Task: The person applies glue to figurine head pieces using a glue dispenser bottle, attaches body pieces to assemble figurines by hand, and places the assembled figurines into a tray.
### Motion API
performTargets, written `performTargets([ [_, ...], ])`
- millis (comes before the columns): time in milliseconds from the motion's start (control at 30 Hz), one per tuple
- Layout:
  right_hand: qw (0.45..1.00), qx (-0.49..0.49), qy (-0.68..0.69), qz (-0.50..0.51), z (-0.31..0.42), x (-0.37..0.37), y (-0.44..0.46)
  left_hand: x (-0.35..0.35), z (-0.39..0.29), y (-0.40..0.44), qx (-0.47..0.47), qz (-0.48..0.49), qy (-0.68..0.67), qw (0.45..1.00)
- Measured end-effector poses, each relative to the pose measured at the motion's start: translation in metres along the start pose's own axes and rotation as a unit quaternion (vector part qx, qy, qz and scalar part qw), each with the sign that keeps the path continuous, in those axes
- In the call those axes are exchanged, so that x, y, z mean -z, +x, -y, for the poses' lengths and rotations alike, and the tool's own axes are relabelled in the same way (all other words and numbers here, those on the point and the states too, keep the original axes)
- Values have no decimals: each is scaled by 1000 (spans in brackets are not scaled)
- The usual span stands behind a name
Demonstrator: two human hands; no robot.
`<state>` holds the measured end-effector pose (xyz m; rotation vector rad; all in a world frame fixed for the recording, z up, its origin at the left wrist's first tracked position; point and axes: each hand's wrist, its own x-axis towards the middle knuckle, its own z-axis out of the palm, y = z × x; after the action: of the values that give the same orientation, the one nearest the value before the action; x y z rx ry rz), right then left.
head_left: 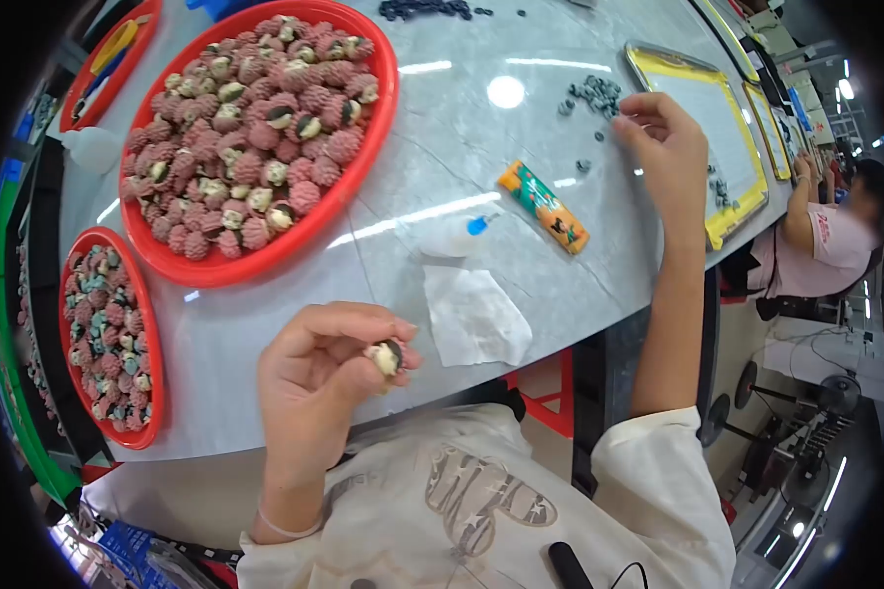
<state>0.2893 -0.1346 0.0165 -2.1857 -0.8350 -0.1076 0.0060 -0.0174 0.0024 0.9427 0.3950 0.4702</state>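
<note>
My left hand point(316, 378) pinches a small figurine point(385, 357) with cream, black and pink parts between thumb and fingers, above the near table edge. Farther off on the right, my right hand point(670, 147) has its fingertips drawn together at a small pile of dark grey-black pieces point(596, 95). Whether a piece is between those fingertips is hidden. Between the hands lie an orange and green tube point(548, 208), a clear bottle with a blue tip point(452, 237) and a crumpled white tissue point(476, 319).
A large red tray point(391, 98) holds many pink, cream and black figurines. A smaller red tray point(157, 393) holds pink and teal ones. A yellow-edged frame point(753, 147) lies at the right. Dark pieces point(424, 9) lie at the far edge. Another person point(820, 236) sits at the right.
</note>
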Motion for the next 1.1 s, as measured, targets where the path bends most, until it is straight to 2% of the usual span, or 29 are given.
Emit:
performTargets([
  [33, 998, -4, -54, 28, 0, -4, 2, 1, -1, 0, -4, -3, 4, 1000],
  [167, 993, 41, -110, 26, 6, -2, 2, 2, -2, 0, -2, 4, -6, 1000],
  [200, 999, 13, 39, 26, 8, 2, -2, 2, -2, -1, 2, 2, -1, 1000],
  [233, 982, -19, 188, 27, 11, 5, -7, 3, -2, -1, 2, -4, -4, 1000],
  [267, 981, -21, 189, 35, 18, 7, -13, 4, -1, 0, -4, 4, -13, 1000],
  [333, 926, -63, 362, 82, 35, 13, -31, 6, -1, -1, 2, 3, -21, 1000],
  [367, 924, -75, 364, 90, 39, 14, -40, 7, -1, 0, -2, 15, -35, 999],
  [433, 859, -10, 491, 143, 47, 14, -58, 7, 1, 0, -9, 31, -63, 998],
  [467, 856, -23, 495, 148, 52, 12, -67, 6, 0, 0, 2, 21, -61, 998],
  [533, 831, 7, 504, 234, 65, 4, -83, 4, -2, 0, 6, 27, -13, 1000],
  [567, 828, 1, 508, 237, 75, 1, -91, 4, -1, 0, 2, 29, -10, 1000],
  [633, 794, -84, 539, 269, 94, -7, -104, 5, -1, 0, -1, 26, -3, 1000],
  [667, 792, -87, 540, 272, 97, -16, -107, 5, 0, -1, -5, 29, 0, 1000],
  [733, 815, 22, 519, 255, 101, -30, -112, 3, 0, -2, 0, 14, -8, 1000],
  [800, 818, 13, 510, 266, 109, -32, -111, 3, -1, -1, 1, 2, -12, 1000],
  [867, 871, 56, 407, 269, 114, -32, -110, 4, -1, -1, 2, 2, -8, 1000],
  [1100, 881, 111, 401, 224, 108, -38, -117, 6, 5, 0, -35, -15, 19, 999],
])
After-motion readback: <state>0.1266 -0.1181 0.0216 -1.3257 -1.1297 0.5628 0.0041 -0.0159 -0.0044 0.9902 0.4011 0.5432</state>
